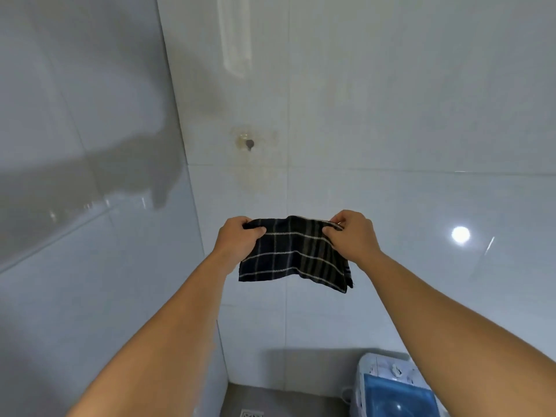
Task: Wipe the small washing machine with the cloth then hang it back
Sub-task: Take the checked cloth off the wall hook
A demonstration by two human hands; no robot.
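The left hand (239, 236) and right hand (350, 234) each pinched a top corner of the cloth (296, 254), below the wall hook (249, 143).

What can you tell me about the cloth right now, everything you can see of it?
The cloth is a small dark rectangle, black to navy with a brownish band, crossed by pale plaid lines; it looks like woven fabric. It hangs spread out in the air before the tiled wall, top edge stretched between the left hand and right hand, each pinching an upper corner. Its lower edge droops free, with a frayed bottom right corner. It sits below the wall hook, not touching it.
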